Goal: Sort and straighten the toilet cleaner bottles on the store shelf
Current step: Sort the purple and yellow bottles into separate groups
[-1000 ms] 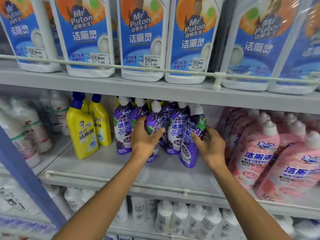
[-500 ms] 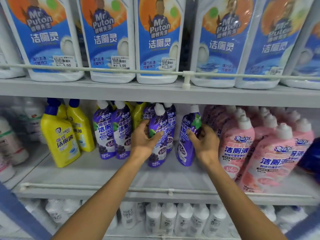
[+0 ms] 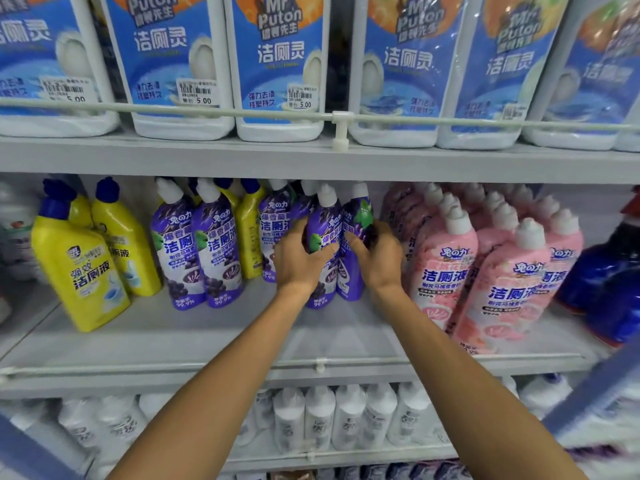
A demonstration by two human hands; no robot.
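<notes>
Head view: left hand (image 3: 299,263) and right hand (image 3: 375,258) are each gripping a purple toilet cleaner bottle, (image 3: 323,237) and (image 3: 356,216), standing touching mid-shelf (image 3: 207,341).

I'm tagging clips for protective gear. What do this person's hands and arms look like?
The left hand and right hand are ungloved, with no watch or band at either wrist. The left forearm and right forearm are bare; no sleeve is in view.
</notes>
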